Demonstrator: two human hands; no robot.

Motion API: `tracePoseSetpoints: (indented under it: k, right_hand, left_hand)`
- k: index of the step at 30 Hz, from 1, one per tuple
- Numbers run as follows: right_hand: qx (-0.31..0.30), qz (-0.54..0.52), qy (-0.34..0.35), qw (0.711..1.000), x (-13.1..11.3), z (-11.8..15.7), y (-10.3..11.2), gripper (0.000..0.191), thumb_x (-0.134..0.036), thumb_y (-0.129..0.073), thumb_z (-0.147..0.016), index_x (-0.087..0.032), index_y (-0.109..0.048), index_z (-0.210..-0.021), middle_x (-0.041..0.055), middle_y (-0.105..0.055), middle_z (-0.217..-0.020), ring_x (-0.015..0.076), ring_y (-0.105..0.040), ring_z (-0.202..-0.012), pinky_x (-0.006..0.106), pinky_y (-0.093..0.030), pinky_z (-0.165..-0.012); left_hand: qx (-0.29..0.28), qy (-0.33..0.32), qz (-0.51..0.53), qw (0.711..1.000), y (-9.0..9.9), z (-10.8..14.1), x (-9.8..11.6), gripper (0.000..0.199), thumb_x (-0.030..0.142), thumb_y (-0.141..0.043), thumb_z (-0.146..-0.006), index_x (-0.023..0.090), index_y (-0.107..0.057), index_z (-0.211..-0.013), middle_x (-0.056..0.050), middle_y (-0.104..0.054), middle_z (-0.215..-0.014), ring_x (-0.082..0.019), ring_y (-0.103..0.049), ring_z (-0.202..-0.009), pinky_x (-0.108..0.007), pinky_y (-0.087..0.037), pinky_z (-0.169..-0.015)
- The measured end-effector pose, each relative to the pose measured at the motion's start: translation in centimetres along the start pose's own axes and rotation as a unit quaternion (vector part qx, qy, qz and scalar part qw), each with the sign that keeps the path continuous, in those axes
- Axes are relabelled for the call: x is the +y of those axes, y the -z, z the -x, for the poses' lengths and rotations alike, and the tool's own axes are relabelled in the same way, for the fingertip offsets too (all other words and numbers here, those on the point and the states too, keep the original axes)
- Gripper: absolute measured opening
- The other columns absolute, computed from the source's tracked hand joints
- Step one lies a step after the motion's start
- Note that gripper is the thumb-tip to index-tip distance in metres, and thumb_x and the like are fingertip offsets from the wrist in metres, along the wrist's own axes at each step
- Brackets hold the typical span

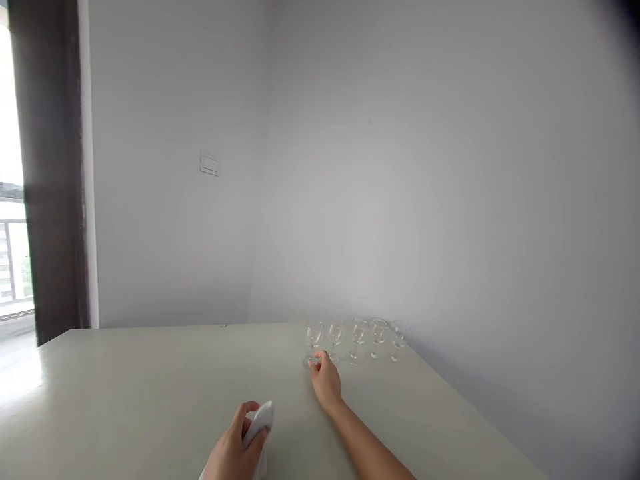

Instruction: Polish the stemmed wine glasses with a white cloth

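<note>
My left hand (235,447) is closed around a bunched white cloth (261,421), low and near the front of the table. Farther forward, my right hand (326,381) reaches across with thumb and fingers pinched at the foot of the leftmost stemmed glass (315,335). That clear glass stands upright, and its lower stem is partly covered by my fingers. Just to its right are more clear stemmed glasses, among them a second glass (336,332), a third glass (359,331) and one at the far end (399,333).
The glasses line the back right of a pale, glossy table (150,387). Grey walls (400,167) meet behind it, with a light switch (209,163) on the left one. A dark frame (50,167) borders a bright opening at the far left.
</note>
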State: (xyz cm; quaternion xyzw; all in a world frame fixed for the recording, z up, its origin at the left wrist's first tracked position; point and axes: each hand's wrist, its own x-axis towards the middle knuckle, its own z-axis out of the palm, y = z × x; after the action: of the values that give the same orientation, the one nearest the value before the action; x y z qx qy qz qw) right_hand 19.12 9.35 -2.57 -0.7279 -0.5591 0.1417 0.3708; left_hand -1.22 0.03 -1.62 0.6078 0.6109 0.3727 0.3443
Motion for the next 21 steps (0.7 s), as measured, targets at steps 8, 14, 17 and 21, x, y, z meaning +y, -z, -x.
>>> tracePoseSetpoints:
  k: [8,14,17,21]
  right_hand:
    - [0.024,-0.14,0.173,0.975,-4.1,9.1,6.2,0.027,-0.039,-0.032,-0.091,-0.022,-0.052,-0.085,-0.0003,-0.053,-0.077,0.0131,-0.047,-0.062,0.023,-0.042,-0.059]
    - [-0.046,-0.036,0.321,0.945,-4.9,12.0,5.0,0.02,-0.025,-0.044,-0.086,-0.021,-0.06,-0.098,0.0073,-0.06,-0.106,0.02,-0.057,-0.093,0.033,-0.045,-0.084]
    - [-0.22,0.081,0.379,0.895,-3.6,12.7,0.6,0.054,-0.041,-0.059,-0.078,-0.019,-0.047,-0.126,0.0165,-0.035,-0.142,0.0366,-0.031,-0.128,0.052,-0.028,-0.103]
    - [-0.305,0.1,0.397,0.86,-2.2,12.0,-2.4,0.058,-0.046,-0.046,-0.086,-0.016,-0.036,-0.135,0.0182,-0.021,-0.147,0.0348,-0.017,-0.134,0.051,-0.021,-0.107]
  left_hand:
    - [-0.033,0.058,0.31,0.948,1.3,0.1,1.2,0.041,0.052,-0.046,-0.074,0.027,-0.041,-0.106,0.002,-0.06,-0.083,-0.016,-0.057,-0.061,-0.025,-0.043,-0.056]
    - [0.045,-0.038,-0.102,0.993,0.7,-2.2,-2.0,0.03,0.034,-0.042,-0.07,0.023,-0.053,-0.096,-0.005,-0.054,-0.094,-0.018,-0.056,-0.076,-0.032,-0.043,-0.075]
    - [0.094,-0.013,-0.038,0.995,1.5,-3.4,-3.2,0.038,0.044,-0.04,-0.071,0.02,-0.051,-0.097,-0.008,-0.054,-0.099,-0.02,-0.056,-0.08,-0.034,-0.045,-0.078]
    - [0.11,0.026,0.003,0.994,2.4,-5.0,-5.2,0.04,0.05,-0.042,-0.067,0.021,-0.052,-0.092,-0.009,-0.057,-0.1,-0.024,-0.059,-0.086,-0.037,-0.047,-0.076]
